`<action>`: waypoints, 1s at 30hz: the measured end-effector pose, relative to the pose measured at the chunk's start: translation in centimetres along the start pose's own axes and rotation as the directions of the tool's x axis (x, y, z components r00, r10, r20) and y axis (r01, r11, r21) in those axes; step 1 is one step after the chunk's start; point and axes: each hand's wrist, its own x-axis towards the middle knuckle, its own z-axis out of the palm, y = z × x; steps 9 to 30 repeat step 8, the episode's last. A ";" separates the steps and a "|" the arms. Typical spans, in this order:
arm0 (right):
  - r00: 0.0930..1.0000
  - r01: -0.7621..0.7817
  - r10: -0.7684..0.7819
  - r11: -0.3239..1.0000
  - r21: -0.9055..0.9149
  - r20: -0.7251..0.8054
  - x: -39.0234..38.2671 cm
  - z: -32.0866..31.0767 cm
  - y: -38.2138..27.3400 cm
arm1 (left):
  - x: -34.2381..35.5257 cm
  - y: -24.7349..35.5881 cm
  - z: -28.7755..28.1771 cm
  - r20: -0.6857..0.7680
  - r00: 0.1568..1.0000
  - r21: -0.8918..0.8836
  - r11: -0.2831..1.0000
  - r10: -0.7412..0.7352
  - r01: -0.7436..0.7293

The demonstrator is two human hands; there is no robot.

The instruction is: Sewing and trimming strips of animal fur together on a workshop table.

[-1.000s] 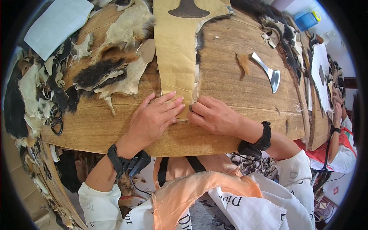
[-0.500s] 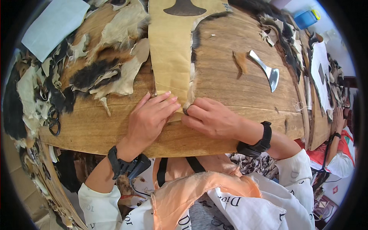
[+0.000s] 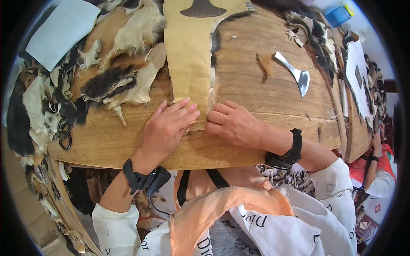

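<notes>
A long tan paper pattern [image 3: 188, 55] lies over a piece of hide [image 3: 212, 64], whose pale and dark-furred edge shows along its right side. My left hand [image 3: 168, 126] rests flat on the pattern's near end with its fingers stretched out. Beside it, my right hand [image 3: 232, 126] is closed at the near right corner, where the hide's edge runs into its curled fingers. Whatever those fingers pinch is hidden. A dark fan-shaped piece [image 3: 203, 9] lies on the pattern's far end. To the right are a silver flared-blade knife [image 3: 294, 74] and a brown fur scrap [image 3: 265, 65].
Hide and fur scraps [image 3: 132, 85] cover the left of the wooden table [image 3: 273, 106], with black-handled scissors [image 3: 64, 134] near its edge. A white sheet [image 3: 64, 32] is at far left, a blue container [image 3: 339, 16] at far right. Another person's hand [image 3: 376, 145] shows at right.
My right hand has turned its knuckles over the corner, hiding a dark bit that showed at its fingertips. My left hand stays on the pattern. The view has shifted slightly.
</notes>
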 end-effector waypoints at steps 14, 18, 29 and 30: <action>0.955 -0.228 0.235 0.972 -0.060 0.180 -4.8 -3.1 1.5 | -0.2 0.5 0.4 0.008 0.998 -0.010 0.998 -0.058 0.058; 0.955 -0.228 0.235 0.972 -0.060 0.180 -4.8 -3.1 1.5 | -0.2 0.5 0.4 0.008 0.998 -0.010 0.998 -0.058 0.058; 0.955 -0.228 0.235 0.972 -0.060 0.180 -4.8 -3.1 1.5 | -0.2 0.5 0.4 0.008 0.998 -0.010 0.998 -0.058 0.058; 0.955 -0.228 0.235 0.972 -0.060 0.180 -4.8 -3.1 1.5 | -0.2 0.5 0.4 0.008 0.998 -0.010 0.998 -0.058 0.058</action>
